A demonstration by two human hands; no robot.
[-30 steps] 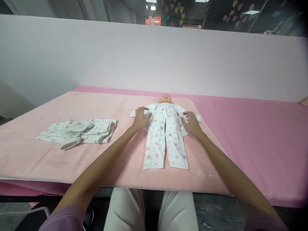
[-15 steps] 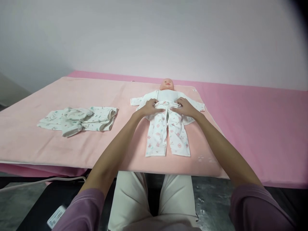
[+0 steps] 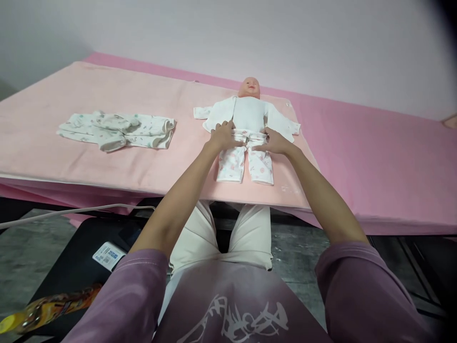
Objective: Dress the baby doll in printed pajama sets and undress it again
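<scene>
A baby doll (image 3: 250, 88) lies face up, its head away from me. Its top half is in a white long-sleeved top (image 3: 218, 114) spread open at the sides, over a plain white middle. White baby trousers (image 3: 261, 167) with a pink print cover its lower half, their legs toward me. My left hand (image 3: 224, 136) closes on the waistband at the left, thumb pointing inward. At the right side of the waistband, my right hand (image 3: 276, 142) pinches the cloth the same way. The fingertips are partly hidden in the fabric.
Folded white printed baby clothes (image 3: 143, 131) lie to the left on the peach mat (image 3: 171, 176). Pink cloth (image 3: 374, 157) covers the table. Below left, a black chair holds a white labelled item (image 3: 108, 256) and a yellow-capped bottle (image 3: 53, 307). Part of someone's hand (image 3: 450, 121) shows at the right edge.
My view has tilted downward. Both hands and the trousers' waistband have come lower on the doll, baring more of its white middle; the trouser legs look shorter and more bunched.
</scene>
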